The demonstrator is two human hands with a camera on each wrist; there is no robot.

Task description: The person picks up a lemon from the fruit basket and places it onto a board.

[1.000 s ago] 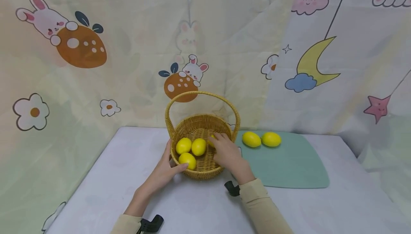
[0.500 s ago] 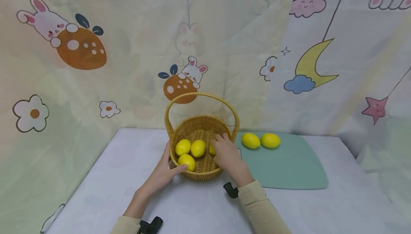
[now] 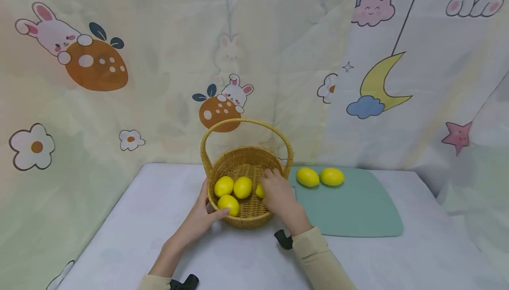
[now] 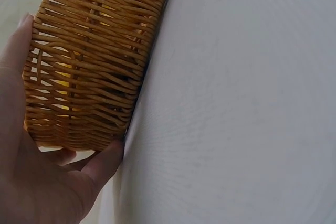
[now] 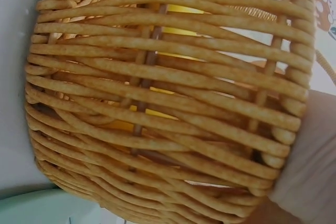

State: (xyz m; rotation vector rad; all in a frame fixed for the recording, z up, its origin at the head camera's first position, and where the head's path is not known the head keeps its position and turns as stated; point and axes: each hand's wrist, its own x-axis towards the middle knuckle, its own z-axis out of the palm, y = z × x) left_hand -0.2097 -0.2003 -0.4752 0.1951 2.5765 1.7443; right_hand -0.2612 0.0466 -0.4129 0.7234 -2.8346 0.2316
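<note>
A wicker basket [image 3: 247, 223] with an arched handle stands on the table, several yellow lemons [image 3: 224, 186] lying in it. My left hand [image 3: 200, 220] grips its left side, thumb over the front rim and fingers along the outer wall. In the left wrist view that hand [image 4: 52, 182] holds the woven wall [image 4: 94, 61] low down, close to the tabletop. My right hand [image 3: 279, 196] reaches inside at the right and holds another lemon [image 3: 260, 191], partly hidden by the fingers. Weave [image 5: 157, 98] fills the right wrist view, with yellow showing through its gaps.
A green cutting board [image 3: 354, 212] lies right of the basket, two lemons [image 3: 308, 177] side by side near its back edge. A printed cloth [image 3: 167, 69] hangs behind the white-covered table [image 3: 131, 232].
The head view has shifted slightly, so the whole scene sits lower and further left. More of the lemon at my right hand shows than a second ago. My left hand keeps its grip.
</note>
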